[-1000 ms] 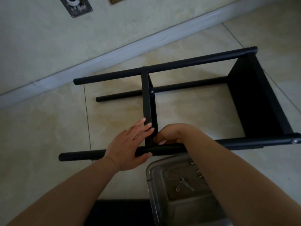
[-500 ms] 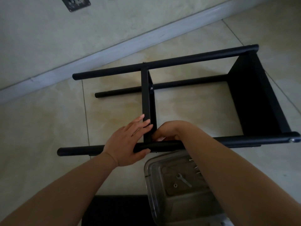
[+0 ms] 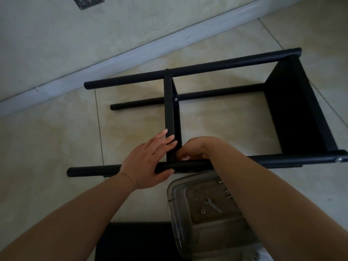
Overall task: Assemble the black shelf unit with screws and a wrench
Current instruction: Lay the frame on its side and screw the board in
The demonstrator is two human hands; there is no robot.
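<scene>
The left hand (image 3: 148,162) sat on the near pole (image 3: 94,171) of the black shelf unit (image 3: 293,110), which lay on its side on the floor (image 3: 47,147). Its fingers (image 3: 165,143) were straight and a bit spread, flat against the middle shelf board (image 3: 170,110), and the thumb pressed the pole from below. In the last second this hand had hardly moved. It went on holding the board steady against the pole.

Just past those fingertips, on the other side of the board, was the right hand (image 3: 192,149). Its fingers were curled down at the corner where board meets pole. They stayed bunched there the whole second. I think they were turning a screw in by hand, but the screw was hidden, so I cannot tell what they held.

Below the right arm, closer to the person than both hands, stood a clear box (image 3: 180,223). The wrench (image 3: 211,204) lay inside it with a small nut (image 3: 203,211) beside it.

Since the wrench had not been touched, this corner was probably only loosely joined and needed tightening later.
</scene>
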